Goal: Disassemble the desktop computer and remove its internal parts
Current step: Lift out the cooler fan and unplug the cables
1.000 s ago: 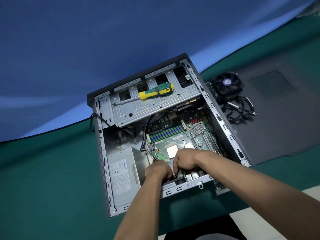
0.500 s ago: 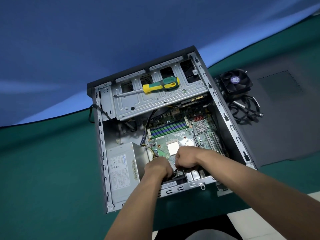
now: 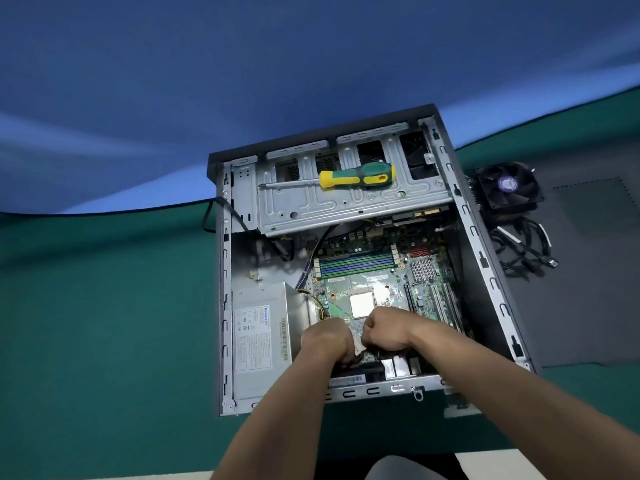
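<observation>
Case (image 3: 491, 271) lies open on the green mat (image 3: 104, 323), side panel off, interior facing up. Taken left to right from the fingers: power supply (image 3: 263, 327) sits in the near left corner, touching the left hand (image 3: 325, 337) along the hand's outer edge. Left hand is inside the case near its front rail, fingers curled down and closed on a white connector (image 3: 356, 342) with dark wires below it; the fingertips themselves are hidden under the knuckles. Right hand (image 3: 384, 329) is just beside it, knuckles nearly touching, fingers curled into a fist over the same connector; whether these fingers pinch the connector or the wires under it cannot be told. Connector sits between the two hands, directly under the curled fingers, at the near edge of the motherboard (image 3: 426, 271). CPU (image 3: 362, 304) is bare, just beyond both sets of knuckles. RAM slots (image 3: 356, 263) run further beyond. Drive cage (image 3: 346, 202) spans the far end of the case, well apart from the fingers; a screwdriver (image 3: 356, 174) with yellow and green handle lies flat on it. Right of the fingers, outside the case wall, a fan (image 3: 507, 187) rests on the dark panel (image 3: 588, 271), with a bundle of black cables (image 3: 523, 247) just nearer.
</observation>
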`<state>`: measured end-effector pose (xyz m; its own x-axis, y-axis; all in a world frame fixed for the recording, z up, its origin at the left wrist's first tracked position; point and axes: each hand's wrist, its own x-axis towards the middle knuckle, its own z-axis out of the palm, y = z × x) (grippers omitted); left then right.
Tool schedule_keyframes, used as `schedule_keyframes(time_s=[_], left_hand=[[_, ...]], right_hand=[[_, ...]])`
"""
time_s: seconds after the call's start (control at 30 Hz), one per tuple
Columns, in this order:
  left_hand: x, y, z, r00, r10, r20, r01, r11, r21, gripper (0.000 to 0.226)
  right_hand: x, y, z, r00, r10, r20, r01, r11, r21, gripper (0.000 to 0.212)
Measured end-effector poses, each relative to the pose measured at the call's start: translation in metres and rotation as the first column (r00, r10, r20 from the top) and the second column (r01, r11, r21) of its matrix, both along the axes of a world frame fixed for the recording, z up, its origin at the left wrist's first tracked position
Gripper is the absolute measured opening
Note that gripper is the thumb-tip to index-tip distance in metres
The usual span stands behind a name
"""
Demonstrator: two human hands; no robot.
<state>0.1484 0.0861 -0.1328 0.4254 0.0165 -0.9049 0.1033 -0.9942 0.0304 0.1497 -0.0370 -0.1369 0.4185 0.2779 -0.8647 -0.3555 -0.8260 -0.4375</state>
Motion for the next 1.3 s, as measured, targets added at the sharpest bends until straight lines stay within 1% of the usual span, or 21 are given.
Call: schedule_keyframes(time_s=[0.1, 0.17, 0.23, 0.3, 0.37, 0.43, 0.47, 0.53, 0.6, 0.67, 0.7, 0.77, 0.83, 0.9, 0.93, 0.97, 1.0, 1.03, 1.07, 1.13, 1.3], left_hand=[[0.001, -0.002, 0.009, 0.999, 0.053, 0.007, -0.053, 0.997, -0.049, 0.003], [0.000, -0.003, 0.016, 0.996, 0.088, 0.012, -0.087, 0.993, -0.074, 0.013], [0.002, -0.001, 0.023, 0.992, 0.127, -0.022, -0.128, 0.985, -0.115, 0.016], [0.008, 0.002, 0.028, 0.963, 0.264, -0.056, -0.270, 0.936, -0.225, 0.027], [0.012, 0.005, 0.032, 0.929, 0.370, -0.008, -0.346, 0.861, -0.371, 0.028], [0.013, 0.008, 0.035, 0.912, 0.396, 0.105, -0.298, 0.817, -0.494, 0.018], [0.011, 0.008, 0.035, 0.902, 0.407, 0.143, -0.274, 0.795, -0.541, 0.013], [0.007, 0.009, 0.034, 0.867, 0.471, 0.163, -0.281, 0.732, -0.621, 0.012], [0.004, 0.011, 0.032, 0.847, 0.505, 0.165, -0.295, 0.705, -0.645, 0.014], [0.005, 0.011, 0.029, 0.880, 0.423, 0.217, -0.215, 0.761, -0.613, 0.021], [0.005, 0.010, 0.029, 0.896, 0.353, 0.270, -0.144, 0.805, -0.575, 0.023], [0.004, 0.009, 0.027, 0.884, 0.268, 0.384, -0.053, 0.872, -0.487, 0.022], [0.005, 0.009, 0.026, 0.833, 0.286, 0.473, -0.073, 0.905, -0.419, 0.021], [0.005, 0.010, 0.025, 0.798, 0.294, 0.526, -0.113, 0.931, -0.348, 0.022], [0.005, 0.009, 0.024, 0.809, 0.262, 0.525, -0.110, 0.947, -0.302, 0.019], [0.004, 0.008, 0.024, 0.842, 0.195, 0.502, -0.075, 0.966, -0.248, 0.017], [0.003, 0.006, 0.024, 0.882, 0.101, 0.460, -0.014, 0.982, -0.190, 0.018], [0.000, 0.005, 0.023, 0.910, -0.002, 0.414, 0.064, 0.989, -0.137, 0.022], [-0.002, 0.005, 0.020, 0.922, -0.091, 0.376, 0.135, 0.987, -0.092, 0.025], [-0.005, 0.005, 0.017, 0.924, -0.198, 0.326, 0.222, 0.974, -0.037, 0.027], [-0.003, 0.002, 0.010, 0.956, -0.249, 0.153, 0.253, 0.968, -0.003, 0.026]], right_hand=[[0.002, 0.001, -0.003, 1.000, 0.010, 0.025, -0.010, 1.000, -0.006, 0.024], [0.001, 0.001, -0.004, 1.000, 0.009, 0.028, -0.009, 1.000, -0.005, 0.022], [0.002, 0.001, -0.002, 1.000, -0.014, 0.017, 0.013, 1.000, 0.014, 0.019], [0.005, 0.000, -0.001, 0.999, -0.045, 0.027, 0.045, 0.999, 0.012, 0.022], [0.007, -0.002, 0.000, 0.994, -0.094, 0.055, 0.095, 0.996, -0.002, 0.023], [0.010, -0.004, 0.000, 0.973, -0.220, 0.068, 0.219, 0.976, 0.018, 0.023], [0.012, -0.005, 0.001, 0.943, -0.328, 0.053, 0.325, 0.944, 0.057, 0.024], [0.015, -0.008, 0.004, 0.836, -0.548, 0.027, 0.539, 0.829, 0.151, 0.031], [0.020, -0.010, 0.007, 0.733, -0.680, 0.027, 0.661, 0.721, 0.208, 0.044], [0.024, -0.012, 0.012, 0.683, -0.730, -0.011, 0.709, 0.660, 0.248, 0.050], [0.024, -0.013, 0.014, 0.693, -0.720, -0.033, 0.702, 0.664, 0.257, 0.048], [0.023, -0.014, 0.017, 0.775, -0.629, -0.060, 0.619, 0.738, 0.267, 0.031], [0.019, -0.013, 0.020, 0.852, -0.515, -0.088, 0.516, 0.801, 0.303, 0.012], [0.018, -0.011, 0.019, 0.847, -0.524, -0.093, 0.521, 0.779, 0.349, 0.006], [0.019, -0.011, 0.017, 0.816, -0.575, -0.067, 0.558, 0.751, 0.353, 0.007], [0.019, -0.012, 0.015, 0.784, -0.621, -0.001, 0.586, 0.739, 0.332, 0.008], [0.020, -0.013, 0.012, 0.764, -0.636, 0.106, 0.589, 0.756, 0.286, 0.010], [0.020, -0.014, 0.010, 0.764, -0.606, 0.221, 0.566, 0.794, 0.222, 0.011], [0.020, -0.015, 0.008, 0.770, -0.566, 0.296, 0.540, 0.824, 0.171, 0.012], [0.019, -0.014, 0.007, 0.788, -0.521, 0.327, 0.513, 0.850, 0.117, 0.008], [0.019, -0.015, 0.006, 0.835, -0.425, 0.350, 0.467, 0.883, -0.042, 0.010]])
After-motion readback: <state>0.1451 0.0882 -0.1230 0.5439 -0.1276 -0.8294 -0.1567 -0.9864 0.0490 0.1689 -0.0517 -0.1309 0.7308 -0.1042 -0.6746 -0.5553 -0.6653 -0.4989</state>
